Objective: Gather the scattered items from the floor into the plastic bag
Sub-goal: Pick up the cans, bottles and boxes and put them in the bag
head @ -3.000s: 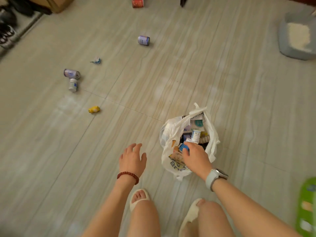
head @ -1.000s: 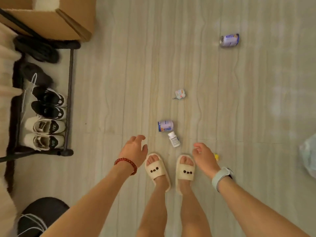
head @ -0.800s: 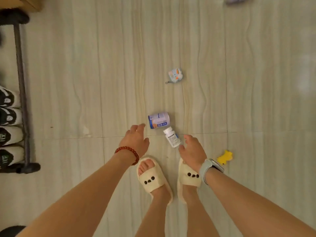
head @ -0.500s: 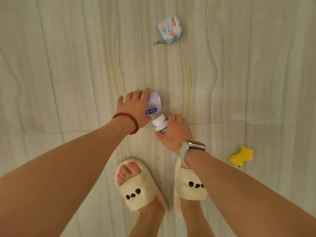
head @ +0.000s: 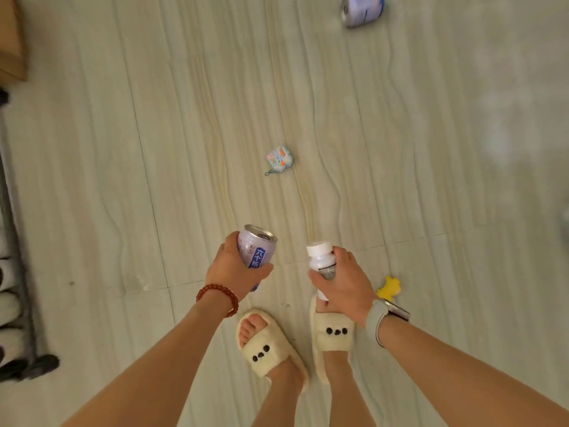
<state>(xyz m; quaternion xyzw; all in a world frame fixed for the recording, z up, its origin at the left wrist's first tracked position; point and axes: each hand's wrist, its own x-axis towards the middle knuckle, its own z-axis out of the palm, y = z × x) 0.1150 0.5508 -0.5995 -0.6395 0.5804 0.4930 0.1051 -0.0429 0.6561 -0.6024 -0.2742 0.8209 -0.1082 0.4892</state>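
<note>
head view looks straight down: the left hand (head: 235,274) is wrapped around a pale purple drink can (head: 256,246), and the right hand (head: 343,283) grasps a white pill bottle (head: 321,263) with its cap up. both are lifted clear of the floor (head: 184,134), above the feet in cream slippers (head: 269,343).

the step in hand looks like the carry: 2 items picked up, not yet bagged. the next move calls for turning toward the plastic bag, which is not clearly in view, and dropping both in without letting the open can tip.

3 items lie on the floor yet: a small pastel keychain charm (head: 279,158) well ahead of the hands, a second can (head: 362,9) on its side near the top edge, and a yellow toy (head: 388,288) just beside the right wrist.

the second can is blurred and cut by the frame. the toy is partly hidden behind the right hand, so its shape is hard to make out. a pale sliver at the right edge could be the bag; i cannot tell. a dark rack (head: 18,303) at the left edge is cut off.
</note>
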